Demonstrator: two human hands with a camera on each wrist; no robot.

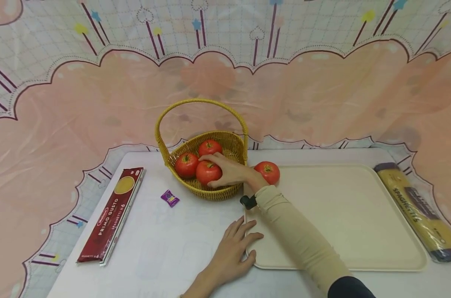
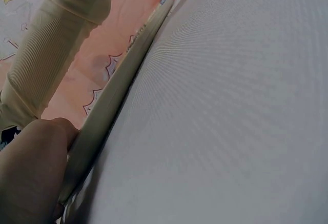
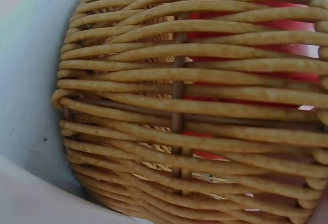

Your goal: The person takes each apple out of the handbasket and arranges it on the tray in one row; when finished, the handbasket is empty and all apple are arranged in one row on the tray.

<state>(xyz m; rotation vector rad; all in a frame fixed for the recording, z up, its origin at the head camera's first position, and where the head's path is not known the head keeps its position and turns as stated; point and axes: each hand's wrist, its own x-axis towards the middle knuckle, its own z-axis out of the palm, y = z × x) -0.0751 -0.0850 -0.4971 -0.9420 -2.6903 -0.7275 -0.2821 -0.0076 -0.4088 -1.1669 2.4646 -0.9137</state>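
In the head view, my right hand (image 1: 229, 170) reaches into a yellow wicker basket (image 1: 215, 194) and grips a red apple (image 1: 207, 171), fingers over its far side and thumb at its near side. Two more apples lie beside it: one at the left (image 1: 186, 164) and one behind (image 1: 209, 146). Through the weave (image 3: 179, 106), the right wrist view shows red fruit; the hand is mostly hidden there. My left hand (image 1: 230, 250) rests with spread fingers on the left edge of a cream tray (image 1: 337, 215). Its thumb side (image 2: 38, 157) touches the rim in the left wrist view.
Another red apple (image 1: 268, 172) sits at the tray's back left corner. A maroon spaghetti pack (image 1: 113, 215) lies at the left, and a purple-wrapped candy (image 1: 170, 198) near the basket. Beyond the tray's right edge is a yellow spaghetti bag (image 1: 419, 211). The basket's tall handle (image 1: 201, 100) arches overhead.
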